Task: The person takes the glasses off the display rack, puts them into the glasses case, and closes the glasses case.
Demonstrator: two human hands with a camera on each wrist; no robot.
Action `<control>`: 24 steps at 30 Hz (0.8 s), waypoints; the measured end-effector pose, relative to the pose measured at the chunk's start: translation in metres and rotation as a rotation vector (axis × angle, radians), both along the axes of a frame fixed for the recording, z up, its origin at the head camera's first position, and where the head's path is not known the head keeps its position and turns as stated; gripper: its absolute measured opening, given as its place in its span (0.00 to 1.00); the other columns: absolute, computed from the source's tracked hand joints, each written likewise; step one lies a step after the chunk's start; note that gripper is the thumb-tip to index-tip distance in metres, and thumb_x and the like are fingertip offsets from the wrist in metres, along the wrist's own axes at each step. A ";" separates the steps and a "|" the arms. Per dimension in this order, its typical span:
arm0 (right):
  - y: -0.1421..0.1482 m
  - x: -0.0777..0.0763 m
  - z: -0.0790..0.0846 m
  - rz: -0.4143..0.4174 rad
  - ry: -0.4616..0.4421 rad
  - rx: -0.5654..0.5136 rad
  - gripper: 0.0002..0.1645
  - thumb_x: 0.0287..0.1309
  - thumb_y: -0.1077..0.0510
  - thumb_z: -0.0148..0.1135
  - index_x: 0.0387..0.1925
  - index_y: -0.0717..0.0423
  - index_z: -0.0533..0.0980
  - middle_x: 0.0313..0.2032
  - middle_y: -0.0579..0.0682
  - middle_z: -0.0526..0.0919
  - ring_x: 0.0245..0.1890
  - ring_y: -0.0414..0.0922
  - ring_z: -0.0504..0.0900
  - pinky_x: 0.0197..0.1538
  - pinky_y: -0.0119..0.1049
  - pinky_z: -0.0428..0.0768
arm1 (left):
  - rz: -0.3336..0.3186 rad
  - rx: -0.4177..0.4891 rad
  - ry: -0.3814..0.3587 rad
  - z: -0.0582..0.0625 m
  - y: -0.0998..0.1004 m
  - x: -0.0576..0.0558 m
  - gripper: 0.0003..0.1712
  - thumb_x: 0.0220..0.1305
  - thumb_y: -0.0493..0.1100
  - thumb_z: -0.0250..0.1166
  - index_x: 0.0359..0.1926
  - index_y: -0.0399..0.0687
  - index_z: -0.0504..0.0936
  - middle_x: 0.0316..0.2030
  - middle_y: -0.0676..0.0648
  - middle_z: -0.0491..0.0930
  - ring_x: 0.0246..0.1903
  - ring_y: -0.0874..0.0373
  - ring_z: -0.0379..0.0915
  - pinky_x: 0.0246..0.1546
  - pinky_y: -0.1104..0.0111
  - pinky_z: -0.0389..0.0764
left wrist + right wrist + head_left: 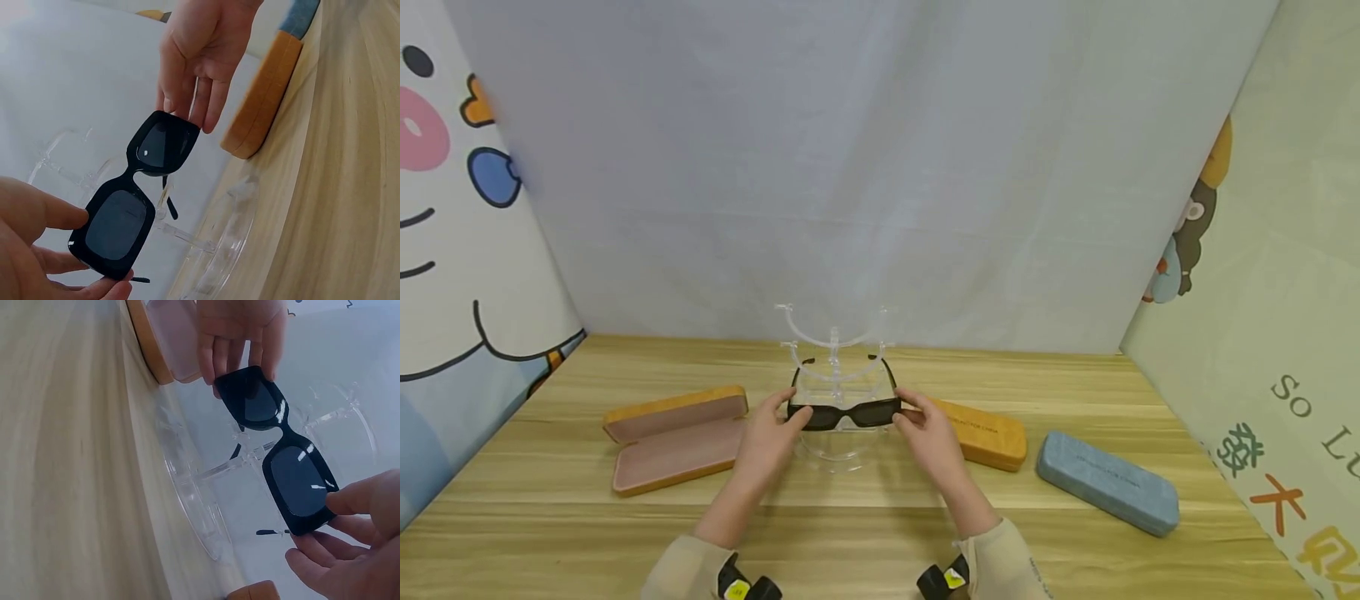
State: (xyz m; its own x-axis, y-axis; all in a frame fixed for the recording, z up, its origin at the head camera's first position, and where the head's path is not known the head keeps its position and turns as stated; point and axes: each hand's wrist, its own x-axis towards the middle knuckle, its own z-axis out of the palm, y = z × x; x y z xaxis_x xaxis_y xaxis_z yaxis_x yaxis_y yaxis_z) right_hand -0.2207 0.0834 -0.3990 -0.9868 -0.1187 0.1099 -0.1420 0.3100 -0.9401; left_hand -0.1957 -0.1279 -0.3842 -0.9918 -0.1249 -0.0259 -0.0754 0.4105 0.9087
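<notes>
Black sunglasses [845, 415] are at the clear display stand [835, 367], their dark lenses facing me and the temples reaching back past its uprights. My left hand [769, 439] pinches the left end of the frame, thumb on the front and fingers behind. At the other end, my right hand [934, 440] pinches the frame the same way. In the left wrist view the sunglasses [134, 194] overlap the stand's lower bar. Two curved clear arms of the stand rise above the lenses, and its round base shows below them.
To the left lies an orange glasses case [681, 437], lid up, with a pink lining. A shut orange case [981, 433] lies just beyond my right hand, and a shut blue case [1108, 483] lies farther right. A pale curtain [850, 167] hangs behind the wooden table [865, 542].
</notes>
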 end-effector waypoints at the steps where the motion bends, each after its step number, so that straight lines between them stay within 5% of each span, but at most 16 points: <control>1: 0.001 0.000 0.001 -0.006 0.004 -0.002 0.24 0.61 0.60 0.54 0.59 0.56 0.69 0.57 0.58 0.72 0.52 0.52 0.76 0.47 0.43 0.78 | -0.006 0.004 -0.001 0.001 -0.001 0.000 0.31 0.65 0.48 0.54 0.66 0.42 0.59 0.63 0.34 0.60 0.55 0.39 0.66 0.47 0.52 0.74; 6: 0.006 0.000 0.007 -0.037 0.005 -0.029 0.21 0.59 0.60 0.57 0.55 0.55 0.73 0.54 0.55 0.75 0.49 0.50 0.78 0.38 0.42 0.78 | -0.050 0.069 -0.020 0.006 -0.005 0.002 0.32 0.65 0.47 0.55 0.66 0.40 0.58 0.64 0.33 0.57 0.56 0.39 0.65 0.50 0.50 0.71; 11: 0.009 0.000 0.011 -0.060 0.037 -0.020 0.19 0.57 0.60 0.59 0.52 0.55 0.76 0.52 0.55 0.77 0.48 0.49 0.78 0.41 0.38 0.79 | -0.096 0.143 -0.012 0.010 -0.009 0.003 0.34 0.64 0.45 0.56 0.66 0.38 0.57 0.65 0.34 0.55 0.54 0.41 0.67 0.52 0.54 0.72; 24: 0.015 0.005 0.027 -0.082 0.066 -0.004 0.19 0.55 0.60 0.62 0.49 0.56 0.77 0.49 0.54 0.79 0.49 0.49 0.78 0.48 0.38 0.78 | -0.158 0.063 -0.013 0.022 -0.015 0.008 0.29 0.61 0.43 0.59 0.63 0.44 0.65 0.64 0.38 0.59 0.45 0.46 0.76 0.51 0.50 0.71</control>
